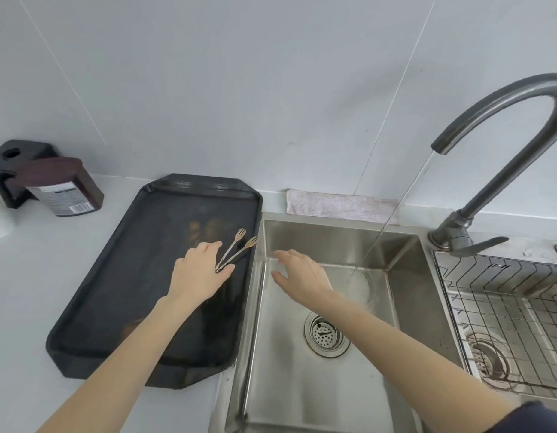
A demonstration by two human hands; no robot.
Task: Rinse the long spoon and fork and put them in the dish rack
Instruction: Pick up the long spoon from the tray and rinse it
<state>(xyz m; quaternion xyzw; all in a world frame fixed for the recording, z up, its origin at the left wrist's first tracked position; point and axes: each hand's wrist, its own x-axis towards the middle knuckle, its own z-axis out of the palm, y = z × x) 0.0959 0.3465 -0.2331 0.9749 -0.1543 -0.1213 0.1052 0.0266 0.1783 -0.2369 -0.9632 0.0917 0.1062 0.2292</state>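
Note:
Two slim metal utensils (pixel 236 250) with fork-like heads lie angled over the right side of a black tray (pixel 121 295); I cannot pick out a spoon bowl. My left hand (pixel 197 273) rests over the tray, thumb and fingers pinching the handle ends. My right hand (pixel 299 273) hovers over the left part of the steel sink (pixel 402 282), fingers spread, holding nothing. A thin stream of water (pixel 392 214) runs from the grey faucet (pixel 502 120) into the sink. The wire dish rack (pixel 520 310) sits in the basin at the right.
The sink drain strainer (pixel 324 334) lies below my right forearm. A pink cloth (pixel 339 204) is folded behind the sink by the wall. A dark brown jar (pixel 65 189) and a black holder (pixel 12 164) stand at the counter's back left.

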